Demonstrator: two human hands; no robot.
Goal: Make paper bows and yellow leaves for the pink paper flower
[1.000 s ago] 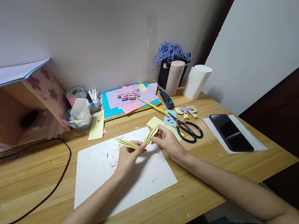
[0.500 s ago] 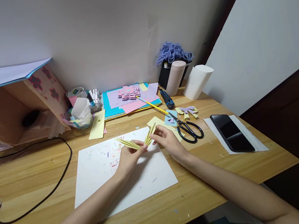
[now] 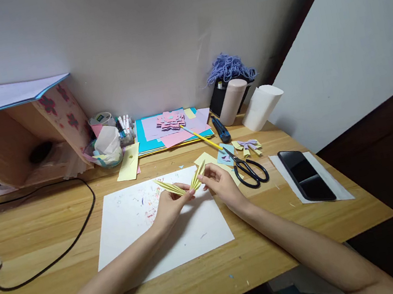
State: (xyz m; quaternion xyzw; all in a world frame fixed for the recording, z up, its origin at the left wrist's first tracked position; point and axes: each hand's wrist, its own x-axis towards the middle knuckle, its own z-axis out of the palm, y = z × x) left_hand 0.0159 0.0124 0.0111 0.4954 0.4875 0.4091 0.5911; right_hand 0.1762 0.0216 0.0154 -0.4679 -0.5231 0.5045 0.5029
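A pleated piece of yellow paper (image 3: 170, 187), narrow at its middle and spread at both ends, is held above a stained white sheet (image 3: 183, 243). My left hand (image 3: 170, 203) pinches its middle between thumb and fingers. At its right wing, the fingers of my right hand (image 3: 222, 185) are closed on the folds. Black-handled scissors (image 3: 246, 168) lie just right of my right hand, their tips over a small blue paper square (image 3: 223, 155). Beyond them is a yellow and purple paper bow (image 3: 247, 146).
A phone (image 3: 306, 176) rests on white paper at the right. Coloured papers (image 3: 149, 147) with a pink paper flower (image 3: 171, 120), a pencil (image 3: 200, 137) and a utility knife (image 3: 221, 129) lie at the back. On the left are an open box (image 3: 60, 110) and a black cable (image 3: 88, 222).
The right wing of the pleated yellow paper has tilted up more steeply and fanned out slightly. Both hands stay nearly in place, and the whole view has shifted a little.
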